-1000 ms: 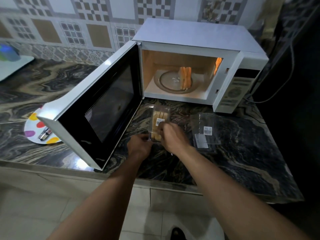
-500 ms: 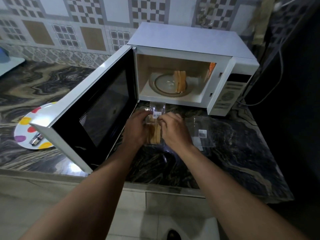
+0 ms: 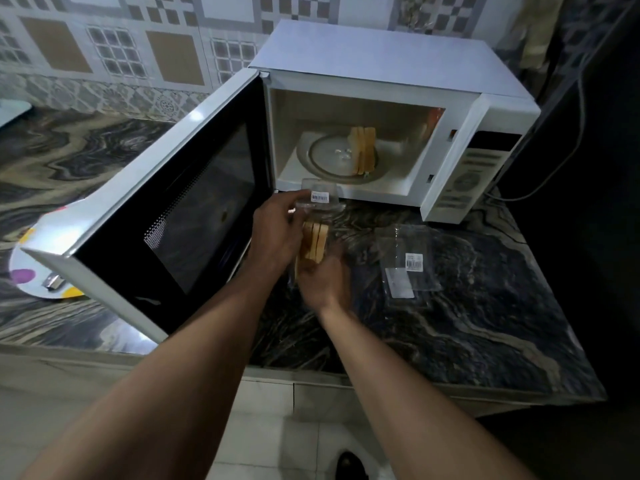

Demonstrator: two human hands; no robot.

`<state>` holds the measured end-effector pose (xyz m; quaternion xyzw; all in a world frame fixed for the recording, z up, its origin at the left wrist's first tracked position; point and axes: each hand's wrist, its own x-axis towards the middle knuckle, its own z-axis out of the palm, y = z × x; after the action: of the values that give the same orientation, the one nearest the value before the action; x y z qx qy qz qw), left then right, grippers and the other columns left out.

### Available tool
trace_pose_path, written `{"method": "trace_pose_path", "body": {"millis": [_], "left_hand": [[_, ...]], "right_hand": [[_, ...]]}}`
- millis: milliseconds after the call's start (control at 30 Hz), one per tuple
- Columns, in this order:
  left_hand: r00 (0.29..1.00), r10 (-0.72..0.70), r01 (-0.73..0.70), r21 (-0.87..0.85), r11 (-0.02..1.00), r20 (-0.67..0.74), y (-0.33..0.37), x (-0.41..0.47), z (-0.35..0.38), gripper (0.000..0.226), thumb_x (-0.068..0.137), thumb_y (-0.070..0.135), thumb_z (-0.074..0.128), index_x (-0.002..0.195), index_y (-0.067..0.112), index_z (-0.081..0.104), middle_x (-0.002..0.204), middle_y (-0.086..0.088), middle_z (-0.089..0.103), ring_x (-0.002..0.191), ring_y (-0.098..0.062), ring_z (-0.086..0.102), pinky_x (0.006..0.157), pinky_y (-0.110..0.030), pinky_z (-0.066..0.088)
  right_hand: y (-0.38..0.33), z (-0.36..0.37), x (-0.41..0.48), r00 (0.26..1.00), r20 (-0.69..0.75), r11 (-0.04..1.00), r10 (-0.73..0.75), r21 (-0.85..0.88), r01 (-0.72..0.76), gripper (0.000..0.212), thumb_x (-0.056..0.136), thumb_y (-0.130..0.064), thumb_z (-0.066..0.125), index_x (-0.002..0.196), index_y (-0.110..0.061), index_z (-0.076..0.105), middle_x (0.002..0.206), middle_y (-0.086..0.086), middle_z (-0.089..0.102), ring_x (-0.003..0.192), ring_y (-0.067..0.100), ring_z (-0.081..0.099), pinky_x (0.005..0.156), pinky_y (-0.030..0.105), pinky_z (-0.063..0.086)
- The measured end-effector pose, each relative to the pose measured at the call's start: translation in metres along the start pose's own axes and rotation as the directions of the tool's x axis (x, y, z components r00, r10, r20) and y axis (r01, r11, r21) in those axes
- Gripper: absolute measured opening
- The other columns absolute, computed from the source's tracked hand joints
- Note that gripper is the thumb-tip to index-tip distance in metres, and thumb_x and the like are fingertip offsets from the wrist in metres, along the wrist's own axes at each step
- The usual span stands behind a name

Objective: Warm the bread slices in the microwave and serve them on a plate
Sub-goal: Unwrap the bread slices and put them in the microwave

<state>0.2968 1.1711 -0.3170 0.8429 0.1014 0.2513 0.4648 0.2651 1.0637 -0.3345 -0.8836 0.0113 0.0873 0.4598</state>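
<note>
Dark marbled counter (image 3: 450,327), patterned tile wall (image 3: 166,53), white microwave (image 3: 381,53) open.

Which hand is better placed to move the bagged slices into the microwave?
Probably the right hand: it holds the slices at their near end, while the left hand grips the bag beside the open door.

The bread packet (image 3: 316,237) no longer lies flat on the counter (image 3: 450,323); it is now raised between both hands. The left hand (image 3: 275,233) now grips its 9 o'clock side, and the right hand (image 3: 322,280) holds its 6 o'clock end.
</note>
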Motion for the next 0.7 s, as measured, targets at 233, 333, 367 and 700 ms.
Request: {"method": "trace_pose_path", "body": {"millis": [233,333,367,700], "left_hand": [[0.999,-0.036,0.035,-0.024,0.999,-0.022,0.002,-0.004,0.002,0.028,0.09,0.008,0.058,0.11,0.025,0.067,0.102,0.006,0.072,0.096,-0.008,0.066,0.087,-0.027,0.052],[1.0,-0.026,0.026,-0.02,0.999,-0.016,-0.002,-0.003,0.004,0.035,0.092,0.005,0.054,0.12,0.025,0.064,0.11,0.006,0.072,0.102,-0.008,0.066,0.092,-0.026,0.052],[1.0,-0.019,0.019,-0.022,1.0,-0.016,-0.003,-0.002,0.005,0.039,0.094,0.005,0.053,0.125,0.024,0.063,0.115,0.004,0.071,0.107,-0.009,0.066,0.096,-0.026,0.051],[1.0,0.003,-0.003,0.008,1.0,-0.011,-0.002,-0.002,0.004,0.039,0.096,0.001,0.051,0.127,0.018,0.068,0.123,0.003,0.069,0.109,0.004,0.06,0.094,-0.004,0.042]], "right_hand": [[-0.001,0.009,0.015,1.0,0.006,0.985,-0.03,-0.168,0.031,0.071,0.087,-0.024,0.069,0.142,-0.006,0.028,0.124,0.02,0.061,0.109,0.039,0.062,0.088,0.04,0.052],[0.0,0.01,0.019,1.0,-0.003,0.973,-0.029,-0.231,0.027,0.068,0.089,-0.026,0.069,0.14,-0.005,0.03,0.123,0.021,0.063,0.109,0.039,0.063,0.086,0.038,0.05],[-0.001,0.01,0.021,1.0,-0.009,0.973,-0.026,-0.231,0.023,0.068,0.089,-0.027,0.069,0.141,-0.006,0.031,0.123,0.02,0.063,0.109,0.039,0.063,0.086,0.038,0.05],[-0.005,-0.001,0.026,0.999,-0.042,0.979,-0.002,-0.206,-0.007,0.044,0.087,-0.032,0.065,0.122,-0.008,0.051,0.112,0.019,0.068,0.103,0.038,0.065,0.076,0.035,0.046]]}}
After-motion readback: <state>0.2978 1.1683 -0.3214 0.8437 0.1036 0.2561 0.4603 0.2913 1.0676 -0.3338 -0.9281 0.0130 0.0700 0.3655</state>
